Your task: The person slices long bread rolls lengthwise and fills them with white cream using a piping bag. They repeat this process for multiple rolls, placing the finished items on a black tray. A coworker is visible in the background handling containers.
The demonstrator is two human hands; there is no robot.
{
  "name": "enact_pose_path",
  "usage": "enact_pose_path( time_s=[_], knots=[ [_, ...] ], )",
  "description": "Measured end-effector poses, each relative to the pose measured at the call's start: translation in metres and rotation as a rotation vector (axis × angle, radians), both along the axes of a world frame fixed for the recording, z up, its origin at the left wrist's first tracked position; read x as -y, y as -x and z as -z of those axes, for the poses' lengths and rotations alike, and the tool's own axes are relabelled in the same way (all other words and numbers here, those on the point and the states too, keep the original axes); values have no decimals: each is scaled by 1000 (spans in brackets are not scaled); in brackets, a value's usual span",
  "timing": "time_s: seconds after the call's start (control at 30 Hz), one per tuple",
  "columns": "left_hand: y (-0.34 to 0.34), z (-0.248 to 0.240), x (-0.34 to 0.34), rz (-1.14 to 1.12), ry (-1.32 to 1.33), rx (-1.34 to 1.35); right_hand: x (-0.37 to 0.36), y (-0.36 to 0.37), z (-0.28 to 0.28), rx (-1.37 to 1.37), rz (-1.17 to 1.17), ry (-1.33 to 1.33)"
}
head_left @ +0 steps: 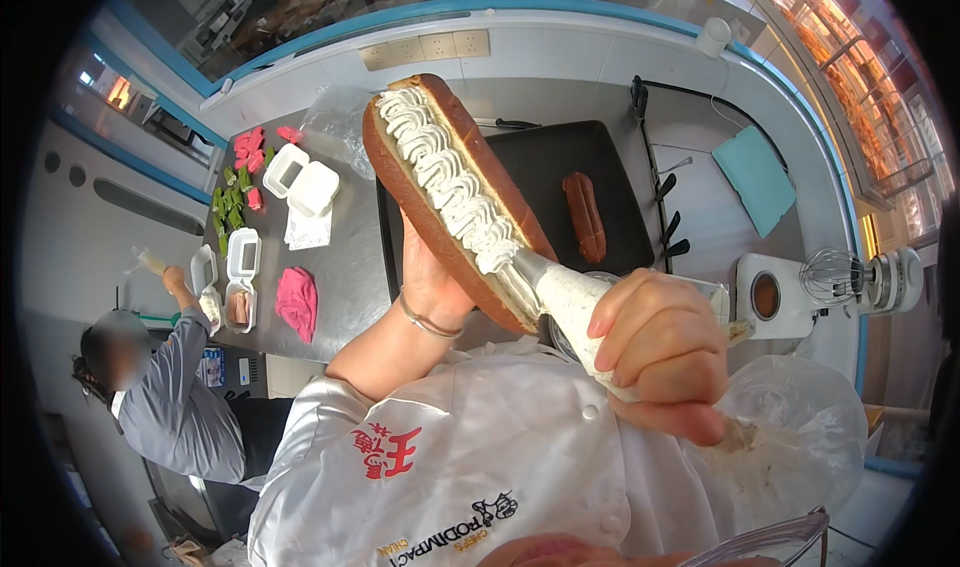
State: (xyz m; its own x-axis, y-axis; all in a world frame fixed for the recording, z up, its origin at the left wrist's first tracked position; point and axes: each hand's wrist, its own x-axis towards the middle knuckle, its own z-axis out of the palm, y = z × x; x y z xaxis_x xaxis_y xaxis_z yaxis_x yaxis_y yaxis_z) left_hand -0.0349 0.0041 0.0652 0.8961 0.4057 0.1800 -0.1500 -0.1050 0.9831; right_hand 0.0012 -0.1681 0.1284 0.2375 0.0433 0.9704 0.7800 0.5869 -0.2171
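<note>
My left hand (428, 272) supports a long split bread roll (398, 182) from below, its fingers mostly hidden behind the roll. Ruffled white cream (440, 162) fills the cut from the far end down to the near part. In my right hand (662, 352), the fingers wrap round a piping bag (572, 305) full of pale cream. The bag's metal nozzle (533, 266) meets the cream near the lower end of the cut. The bag's loose clear end (790, 427) hangs out beyond my right hand.
Behind the roll, a black baking tray (520, 167) carries another brown roll (584, 217). White foam boxes (318, 187), a pink cloth (297, 305) and pink and green pieces lie left on the steel table (345, 257). A co-worker (185, 397) stands far left. Knives (672, 225) and a whisk (832, 277) are right.
</note>
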Motion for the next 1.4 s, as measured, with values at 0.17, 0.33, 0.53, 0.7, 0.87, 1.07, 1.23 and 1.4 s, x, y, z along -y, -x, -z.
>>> enact_pose_path(
  time_s=[0.17, 0.33, 0.53, 0.7, 0.87, 1.07, 1.23, 1.4],
  knots=[
    [-3, 5, -6, 58, 280, 104, 2, 9, 4, -9, -6, 33],
    [-3, 1, -5, 63, 278, 98, 2, 11, 3, 26, -37, 56],
    [-3, 12, -11, 254, 923, 225, 8, 4, 11, 11, 94, -18],
    [-4, 12, -13, 193, 807, 209, 8, 8, 6, -10, 34, 45],
    [-4, 3, -7, 145, 915, 257, 10, 10, 6, 22, -20, 105],
    [-7, 10, -13, 166, 811, 284, 5, 10, 12, -47, 133, -37],
    [-8, 11, -17, 130, 841, 282, 17, 9, 13, 1, 25, 122],
    [-7, 20, -27, 187, 817, 320, 12, 10, 11, 31, -6, 100]
  ],
)
